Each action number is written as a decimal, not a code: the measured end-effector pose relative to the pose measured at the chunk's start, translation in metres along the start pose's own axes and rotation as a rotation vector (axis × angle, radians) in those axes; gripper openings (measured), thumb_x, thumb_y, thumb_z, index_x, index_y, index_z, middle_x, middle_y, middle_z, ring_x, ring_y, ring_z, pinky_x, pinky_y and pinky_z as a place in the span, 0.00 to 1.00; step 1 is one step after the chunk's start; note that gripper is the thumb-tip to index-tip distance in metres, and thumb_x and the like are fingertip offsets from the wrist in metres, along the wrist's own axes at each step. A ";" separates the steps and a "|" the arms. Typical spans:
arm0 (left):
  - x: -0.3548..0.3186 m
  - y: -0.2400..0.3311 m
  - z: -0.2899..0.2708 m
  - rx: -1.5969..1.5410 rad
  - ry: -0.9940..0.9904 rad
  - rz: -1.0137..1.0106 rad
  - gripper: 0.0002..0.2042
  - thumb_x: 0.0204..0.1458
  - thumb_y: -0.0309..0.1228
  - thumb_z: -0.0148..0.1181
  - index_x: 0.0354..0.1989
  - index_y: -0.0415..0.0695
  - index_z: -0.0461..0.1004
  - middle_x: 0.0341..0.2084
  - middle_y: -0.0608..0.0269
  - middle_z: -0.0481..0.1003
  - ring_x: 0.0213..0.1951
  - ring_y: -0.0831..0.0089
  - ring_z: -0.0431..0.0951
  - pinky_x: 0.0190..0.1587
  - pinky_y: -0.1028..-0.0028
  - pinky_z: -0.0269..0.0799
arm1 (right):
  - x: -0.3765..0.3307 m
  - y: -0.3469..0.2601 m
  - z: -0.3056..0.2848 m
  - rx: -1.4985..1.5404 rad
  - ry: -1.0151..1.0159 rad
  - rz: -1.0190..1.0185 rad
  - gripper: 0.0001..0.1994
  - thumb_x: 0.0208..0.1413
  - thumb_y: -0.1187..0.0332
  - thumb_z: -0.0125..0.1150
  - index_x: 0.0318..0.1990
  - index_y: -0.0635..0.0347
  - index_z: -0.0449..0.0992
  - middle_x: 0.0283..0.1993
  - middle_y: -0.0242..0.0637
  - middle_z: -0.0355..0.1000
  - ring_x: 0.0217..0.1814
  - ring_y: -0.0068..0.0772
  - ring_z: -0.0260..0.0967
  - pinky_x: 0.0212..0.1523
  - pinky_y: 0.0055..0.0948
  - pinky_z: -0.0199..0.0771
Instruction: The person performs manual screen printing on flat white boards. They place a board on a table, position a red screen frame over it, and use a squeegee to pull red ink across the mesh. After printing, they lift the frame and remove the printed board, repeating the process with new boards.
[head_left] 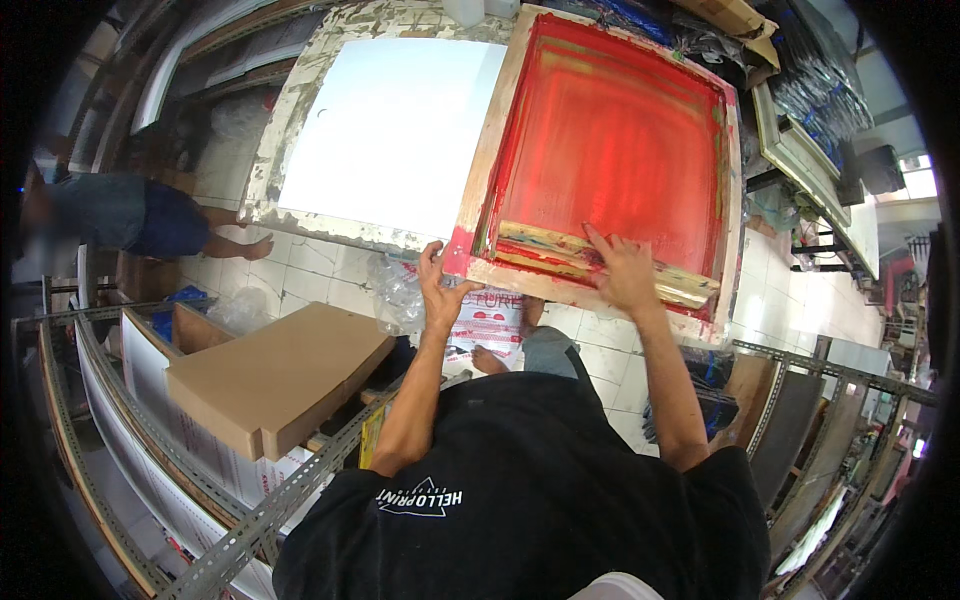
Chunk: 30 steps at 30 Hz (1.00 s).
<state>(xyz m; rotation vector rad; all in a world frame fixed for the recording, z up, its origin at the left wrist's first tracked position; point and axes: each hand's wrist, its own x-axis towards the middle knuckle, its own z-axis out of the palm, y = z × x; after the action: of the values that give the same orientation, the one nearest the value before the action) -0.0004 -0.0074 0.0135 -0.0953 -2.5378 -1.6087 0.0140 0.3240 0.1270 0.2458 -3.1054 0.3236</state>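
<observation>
A wooden screen printing frame (508, 110) with red ink over its mesh lies on the right part of a worn, paint-flaked table. Along its near side rests a squeegee (545, 240) with a stained wooden handle. My right hand (628, 272) grips the squeegee from above, index finger stretched along it; its thumb is hard to see. My left hand (443, 290) curls at the frame's near left corner, thumb and fingers on either side of it. A white sheet (395, 130) lies flat on the table to the left of the frame.
A brown cardboard box (280, 375) rests on a metal-angle rack (270, 520) at lower left. Clear plastic (397, 290) bunches below the table edge. Another person (130, 215) is at far left. More shelving (800, 400) stands at right, with wrapped stacks (815, 95) beyond.
</observation>
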 end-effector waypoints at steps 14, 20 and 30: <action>-0.005 -0.007 0.007 0.103 0.043 -0.013 0.40 0.32 0.38 0.80 0.62 0.49 0.75 0.64 0.51 0.62 0.59 0.56 0.64 0.62 0.59 0.59 | 0.166 0.115 0.033 -0.070 0.249 0.049 0.36 0.37 0.72 0.61 0.63 0.49 0.70 0.50 0.41 0.65 0.59 0.47 0.62 0.55 0.63 0.60; -0.011 -0.007 0.005 0.063 0.055 -0.079 0.36 0.37 0.42 0.80 0.59 0.47 0.77 0.63 0.52 0.63 0.56 0.60 0.64 0.60 0.61 0.60 | 0.288 0.195 0.030 -0.157 0.312 0.010 0.39 0.38 0.69 0.63 0.66 0.46 0.66 0.57 0.41 0.67 0.63 0.48 0.62 0.55 0.62 0.60; -0.006 -0.008 0.003 0.179 0.043 -0.076 0.35 0.35 0.39 0.80 0.59 0.49 0.78 0.64 0.51 0.63 0.56 0.59 0.66 0.59 0.61 0.59 | 0.363 0.248 0.022 -0.257 0.253 -0.052 0.46 0.41 0.62 0.66 0.73 0.38 0.55 0.67 0.50 0.63 0.71 0.54 0.58 0.60 0.67 0.58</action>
<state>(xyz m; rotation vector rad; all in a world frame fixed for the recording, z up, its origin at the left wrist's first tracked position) 0.0046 -0.0077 0.0037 0.0547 -2.6677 -1.3838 -0.3833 0.5032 0.0643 0.2571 -2.8442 -0.0441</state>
